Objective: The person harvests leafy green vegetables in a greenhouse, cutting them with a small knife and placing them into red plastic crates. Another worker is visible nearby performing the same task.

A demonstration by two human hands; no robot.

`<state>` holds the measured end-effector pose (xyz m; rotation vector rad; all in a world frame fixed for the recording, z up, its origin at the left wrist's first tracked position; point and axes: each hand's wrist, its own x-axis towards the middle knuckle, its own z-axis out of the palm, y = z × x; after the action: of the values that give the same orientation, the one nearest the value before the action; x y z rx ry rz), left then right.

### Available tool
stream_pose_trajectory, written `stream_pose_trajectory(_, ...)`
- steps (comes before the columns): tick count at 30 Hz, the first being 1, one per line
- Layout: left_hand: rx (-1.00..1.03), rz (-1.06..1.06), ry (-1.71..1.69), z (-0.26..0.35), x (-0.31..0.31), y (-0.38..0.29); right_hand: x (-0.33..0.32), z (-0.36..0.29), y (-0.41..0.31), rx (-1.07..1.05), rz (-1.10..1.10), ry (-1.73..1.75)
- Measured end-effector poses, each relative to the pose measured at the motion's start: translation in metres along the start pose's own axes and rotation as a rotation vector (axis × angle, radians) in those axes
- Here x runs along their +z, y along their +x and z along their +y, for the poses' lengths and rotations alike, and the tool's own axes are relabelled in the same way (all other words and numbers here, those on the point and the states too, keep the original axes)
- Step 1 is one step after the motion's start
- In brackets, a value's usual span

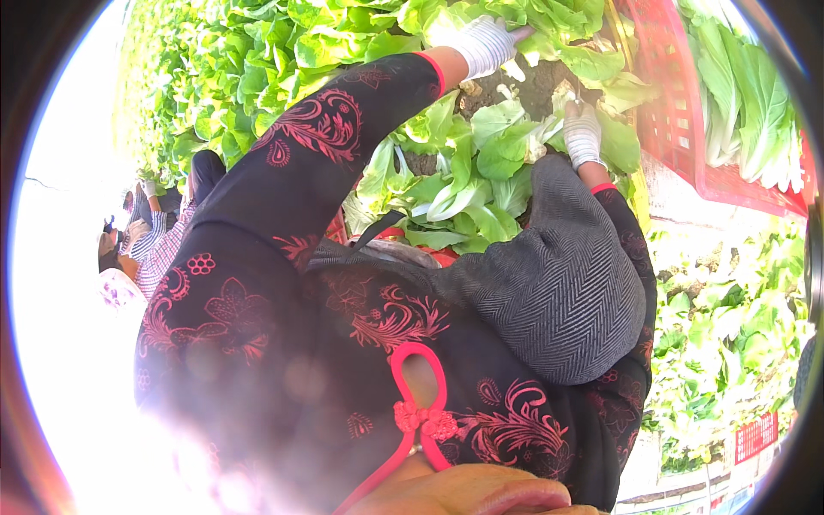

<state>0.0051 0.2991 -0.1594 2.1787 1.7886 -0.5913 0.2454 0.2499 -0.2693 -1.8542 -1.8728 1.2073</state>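
My left hand (486, 48), in a white knitted glove with a bare fingertip showing, reaches in among leafy greens (444, 16) at the top of the view. Leaves hide part of its fingers, so whether it grips a plant is unclear. Beside my bent knee, my right hand (582, 132) wears a similar glove. Its fingers are curled near the soil and wilted leaves, and what they may hold cannot be made out. Bare brown soil (537, 87) lies between the two hands. Loose pale-stemmed leaves (460, 193) are spread before my lap.
A red plastic crate (669, 129) with picked leafy greens (750, 96) stands at the right. Growing greens (244, 71) fill the upper left, and more plants (734, 322) lie lower right near another red crate (756, 438). Other people (158, 241) crouch at the left.
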Motion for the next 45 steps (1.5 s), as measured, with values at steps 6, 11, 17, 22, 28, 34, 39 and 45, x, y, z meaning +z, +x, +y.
stream_pose_trajectory(6,-0.091,-0.004,-0.175,-0.008,0.024,-0.010,0.020,0.011,0.018,0.027,-0.026,0.125)
stream_pose_trajectory(11,-0.059,-0.069,-0.101,-0.007,0.024,-0.021,0.032,0.016,0.030,0.130,-0.159,0.214)
stream_pose_trajectory(17,0.013,-0.169,0.000,-0.013,0.033,-0.041,0.031,0.002,0.033,0.012,-0.185,-0.115)
stream_pose_trajectory(22,-0.065,0.033,-0.457,-0.032,0.046,-0.082,0.019,0.004,0.011,-0.029,-0.165,-0.149)
stream_pose_trajectory(28,-0.189,0.146,-1.122,-0.057,0.012,-0.147,-0.059,-0.044,-0.020,0.083,-0.272,0.569)
stream_pose_trajectory(34,-0.205,0.101,-1.495,-0.053,-0.038,-0.218,-0.098,-0.169,-0.039,-0.264,-0.512,0.764)
stream_pose_trajectory(39,-0.321,0.241,-1.750,-0.066,-0.057,-0.259,-0.126,-0.220,-0.048,-0.361,-0.368,0.328)
stream_pose_trajectory(45,0.276,0.726,-1.261,-0.051,-0.070,-0.255,-0.138,-0.251,-0.078,-0.601,-0.341,0.210)
